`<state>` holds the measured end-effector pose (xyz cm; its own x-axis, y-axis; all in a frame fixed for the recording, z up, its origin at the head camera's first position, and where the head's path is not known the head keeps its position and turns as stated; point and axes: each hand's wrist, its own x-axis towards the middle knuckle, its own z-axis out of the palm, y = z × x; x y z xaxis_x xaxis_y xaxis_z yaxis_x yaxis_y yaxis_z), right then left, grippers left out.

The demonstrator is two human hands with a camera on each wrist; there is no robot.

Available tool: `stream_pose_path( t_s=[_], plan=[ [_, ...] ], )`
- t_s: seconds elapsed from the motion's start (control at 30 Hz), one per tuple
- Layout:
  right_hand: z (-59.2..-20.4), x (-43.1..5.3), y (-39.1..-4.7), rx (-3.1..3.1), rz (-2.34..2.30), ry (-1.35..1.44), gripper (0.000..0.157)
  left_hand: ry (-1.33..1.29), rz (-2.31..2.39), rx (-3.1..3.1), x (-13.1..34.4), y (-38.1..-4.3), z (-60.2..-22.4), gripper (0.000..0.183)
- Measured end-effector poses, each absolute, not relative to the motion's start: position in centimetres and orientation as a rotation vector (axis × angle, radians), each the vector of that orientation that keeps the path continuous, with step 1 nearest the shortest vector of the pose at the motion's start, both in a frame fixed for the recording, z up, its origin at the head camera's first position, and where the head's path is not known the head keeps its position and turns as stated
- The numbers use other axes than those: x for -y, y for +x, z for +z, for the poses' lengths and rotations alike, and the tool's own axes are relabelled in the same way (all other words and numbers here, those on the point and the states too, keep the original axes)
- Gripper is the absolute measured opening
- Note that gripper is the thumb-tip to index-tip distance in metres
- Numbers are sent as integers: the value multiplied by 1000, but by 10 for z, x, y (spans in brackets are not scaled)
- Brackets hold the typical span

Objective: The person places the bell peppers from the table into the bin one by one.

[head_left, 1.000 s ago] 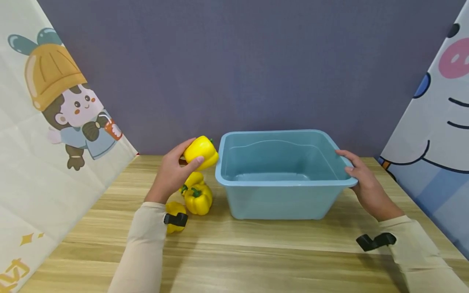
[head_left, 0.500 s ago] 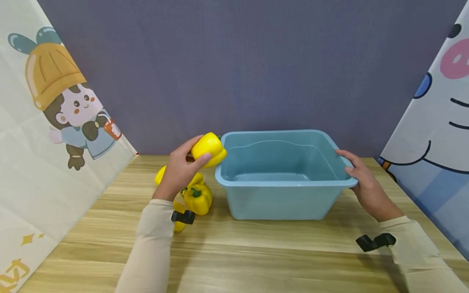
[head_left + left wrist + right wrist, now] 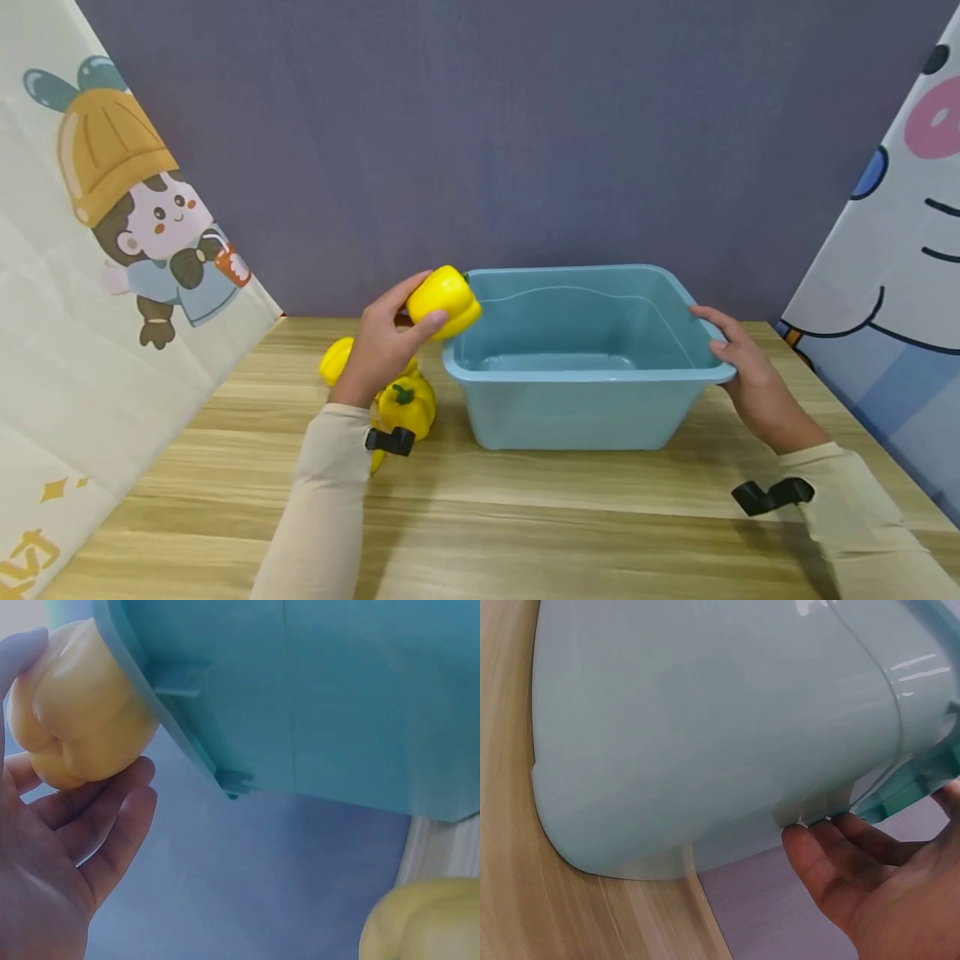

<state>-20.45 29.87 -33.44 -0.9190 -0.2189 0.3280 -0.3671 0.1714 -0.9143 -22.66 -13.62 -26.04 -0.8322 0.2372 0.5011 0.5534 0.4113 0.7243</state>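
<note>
My left hand grips a yellow bell pepper between thumb and fingers, raised at the left rim of a blue plastic tub. In the left wrist view the pepper appears against the outside of the tub's rim, with fingers curled under it. The right hand holds the tub's right rim, thumb on top; in the right wrist view its fingertips touch the outer wall of the tub. No contents show inside the tub.
More yellow bell peppers stand on the wooden table left of the tub, one in front and one farther left; others are partly hidden by my left arm. A grey-purple panel rises behind, with printed cloths on both sides.
My left hand has carried the bell pepper right and slightly up, from beside the tub to over its left rim. The right hand and the tub have stayed in place.
</note>
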Motion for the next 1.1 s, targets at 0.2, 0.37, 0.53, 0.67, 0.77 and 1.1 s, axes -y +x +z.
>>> stream_pose_path(
  t_s=[0.2, 0.37, 0.53, 0.67, 0.77, 1.1],
  plan=[
    [-335, -300, -207, 2303, 1861, 580, 45, -711, -1387, 2337, 127, -228, -259, 51],
    [-335, -303, -213, 2323, 1841, 597, 46, -730, -1368, 2323, 119, -228, -260, 50],
    [-336, -307, -218, 2331, 1828, 617, 46, -772, -1376, 2307, 112, -230, -261, 51],
    [-336, -309, -220, 2321, 1831, 627, 46, -789, -1391, 2293, 108, -231, -262, 50],
    [-337, -310, -220, 2316, 1832, 627, 46, -802, -1394, 2297, 106, -230, -261, 50],
    [-338, -309, -221, 2322, 1825, 622, 46, -795, -1361, 2331, 100, -227, -261, 51]
  ],
)
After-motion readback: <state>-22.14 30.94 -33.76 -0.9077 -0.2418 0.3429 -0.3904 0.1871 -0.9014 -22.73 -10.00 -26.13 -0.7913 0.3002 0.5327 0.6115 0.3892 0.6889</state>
